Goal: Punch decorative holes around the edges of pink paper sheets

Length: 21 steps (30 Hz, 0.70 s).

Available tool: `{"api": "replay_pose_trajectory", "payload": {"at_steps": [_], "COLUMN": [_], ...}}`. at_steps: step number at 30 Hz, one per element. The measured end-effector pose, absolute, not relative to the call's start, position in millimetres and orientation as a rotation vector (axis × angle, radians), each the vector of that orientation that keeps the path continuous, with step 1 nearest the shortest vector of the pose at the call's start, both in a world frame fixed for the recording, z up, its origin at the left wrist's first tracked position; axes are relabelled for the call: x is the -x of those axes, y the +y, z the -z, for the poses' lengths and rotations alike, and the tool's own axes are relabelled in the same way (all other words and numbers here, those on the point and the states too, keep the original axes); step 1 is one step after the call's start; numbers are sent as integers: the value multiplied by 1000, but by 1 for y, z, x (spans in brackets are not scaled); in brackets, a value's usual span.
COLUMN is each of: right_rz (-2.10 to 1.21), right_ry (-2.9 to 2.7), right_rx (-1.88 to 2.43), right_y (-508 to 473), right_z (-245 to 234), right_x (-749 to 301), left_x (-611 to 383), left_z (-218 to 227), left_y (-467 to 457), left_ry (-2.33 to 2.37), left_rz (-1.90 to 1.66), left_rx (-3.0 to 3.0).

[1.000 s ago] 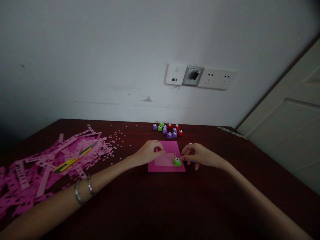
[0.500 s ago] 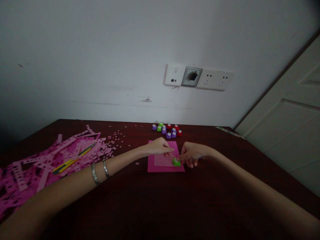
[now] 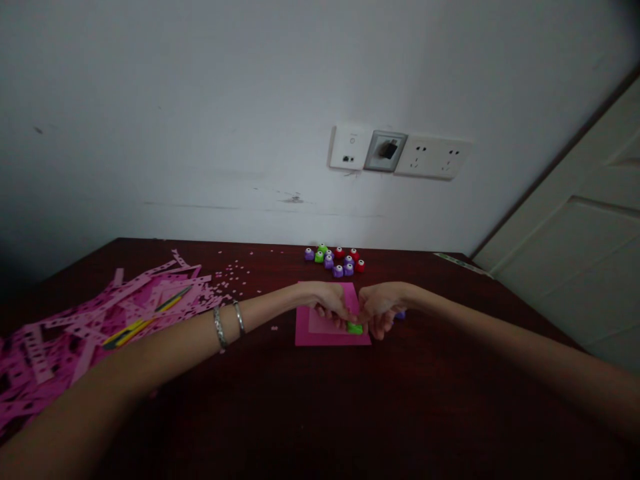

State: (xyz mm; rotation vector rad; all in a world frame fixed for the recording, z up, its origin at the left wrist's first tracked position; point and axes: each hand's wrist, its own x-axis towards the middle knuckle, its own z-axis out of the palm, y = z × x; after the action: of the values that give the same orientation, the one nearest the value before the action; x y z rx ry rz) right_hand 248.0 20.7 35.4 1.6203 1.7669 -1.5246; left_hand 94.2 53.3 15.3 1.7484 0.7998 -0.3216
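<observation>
A small green paper punch [image 3: 355, 329] sits at the right edge of a pale pink sheet [image 3: 320, 325], which lies on a larger bright pink sheet [image 3: 303, 337]. My left hand [image 3: 330, 301] reaches in from the left, its curled fingers closed at the punch's top and left side. From the right, my right hand [image 3: 383, 305] closes on the same punch, its fingertips meeting the left ones and hiding the punch's top. Behind the right hand, a purple punch [image 3: 400, 315] shows in part.
Several purple, green and red punches [image 3: 339, 271] cluster toward the wall. To the left, pink paper strips [image 3: 90, 333] are heaped, with a yellow-and-green cutter or pen [image 3: 131, 331] on top and tiny cut-outs [image 3: 233, 283] scattered beside. Wall sockets [image 3: 433, 158] sit above the table.
My left hand has moved right and down from the sheet onto the green punch. The right fingers have drawn in over its top. The purple punch behind has come into view.
</observation>
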Motion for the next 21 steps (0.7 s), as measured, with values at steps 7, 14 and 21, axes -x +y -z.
{"api": "replay_pose_trajectory", "payload": {"at_steps": [7, 14, 21], "right_rz": [1546, 1505, 1428], "right_ry": [1789, 1809, 1869], "right_rx": [-1659, -1713, -1808], "right_y": [23, 17, -3], "right_z": [-30, -34, -52], "right_x": [-241, -237, -235], "left_x": [-97, -93, -68], "left_z": [-15, -6, -9], "left_y": [52, 52, 41], "left_ry": [841, 833, 810], "left_rz": [307, 216, -229], "left_rx": [-1806, -1796, -2183]}}
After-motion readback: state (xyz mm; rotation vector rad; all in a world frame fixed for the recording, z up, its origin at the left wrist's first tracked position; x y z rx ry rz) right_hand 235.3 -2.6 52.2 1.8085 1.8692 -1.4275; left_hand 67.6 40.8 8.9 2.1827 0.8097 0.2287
